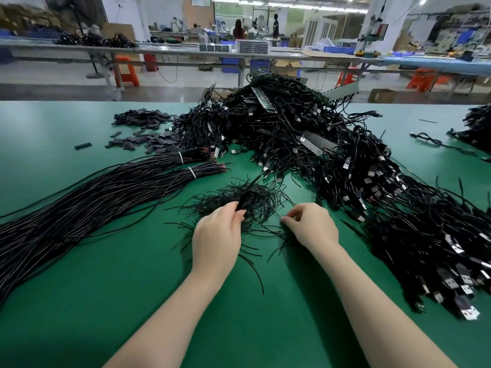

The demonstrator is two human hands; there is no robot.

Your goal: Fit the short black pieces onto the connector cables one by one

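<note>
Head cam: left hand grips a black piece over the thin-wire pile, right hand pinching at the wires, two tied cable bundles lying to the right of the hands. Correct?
One thing is off: the two tied cable bundles lie to the left of the hands, not the right; connector cables fill the right. The head view shows it. The rest holds: the left hand grips a black piece over the thin-wire pile, and the right hand pinches at the wires.

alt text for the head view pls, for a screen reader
Over a green table, the left hand pinches a black piece above a scatter of thin black strands, while the right hand picks at them. USB cables are heaped behind and right, tied cable bundles left.
</note>
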